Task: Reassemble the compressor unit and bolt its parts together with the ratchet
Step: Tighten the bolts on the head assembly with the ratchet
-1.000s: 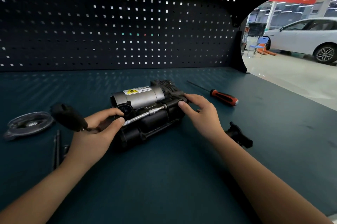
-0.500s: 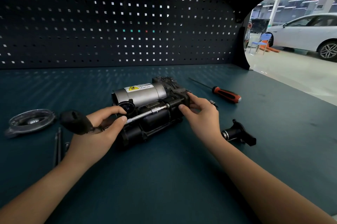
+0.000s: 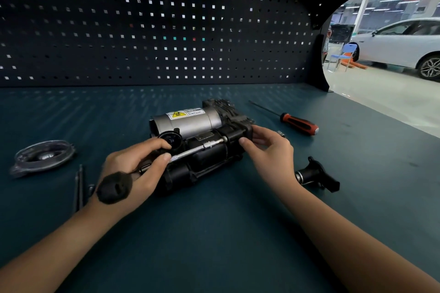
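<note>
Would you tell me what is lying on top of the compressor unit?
The ratchet, its shaft pinched by the left hand, lies along the compressor unit; the right hand grips the unit's end. Any bolt under its socket is covered.

L hand & R hand both bare, w/ short trimmed nails visible on thumbs. L forearm & R forearm bare too, uncovered right to frame edge. Slim wrists, smooth, plain.
</note>
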